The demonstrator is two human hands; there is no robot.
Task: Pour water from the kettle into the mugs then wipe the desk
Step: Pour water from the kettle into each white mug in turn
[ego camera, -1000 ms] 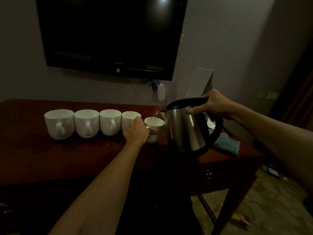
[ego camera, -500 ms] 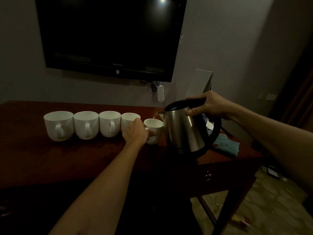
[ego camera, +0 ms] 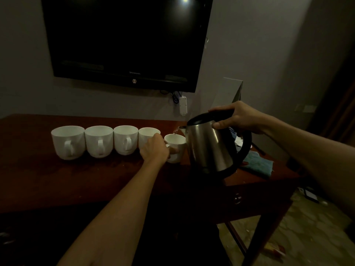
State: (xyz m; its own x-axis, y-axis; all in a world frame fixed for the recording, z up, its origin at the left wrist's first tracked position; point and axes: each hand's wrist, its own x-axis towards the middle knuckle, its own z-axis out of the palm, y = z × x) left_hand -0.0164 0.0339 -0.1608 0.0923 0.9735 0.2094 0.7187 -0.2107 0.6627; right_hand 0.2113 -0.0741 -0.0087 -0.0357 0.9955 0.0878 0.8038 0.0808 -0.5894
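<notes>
Little has moved since a moment ago: the right hand (ego camera: 243, 117) keeps its grip on the tilted kettle (ego camera: 211, 144), trickling water into the end mug (ego camera: 175, 148), which the left hand (ego camera: 154, 150) holds on the surface (ego camera: 96, 175). Four mugs (ego camera: 99, 141) probably remain; the cloth (ego camera: 258, 166) lies unused.

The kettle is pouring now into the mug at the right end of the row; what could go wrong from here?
1. The kettle spout sits just over the rim of the small mug, so the thin stream may miss and wet the desk.
2. The left hand holds that mug close under the spout; hot water could splash its fingers.
3. The right hand carries the tilted kettle alone, so its hold may slip.
</notes>
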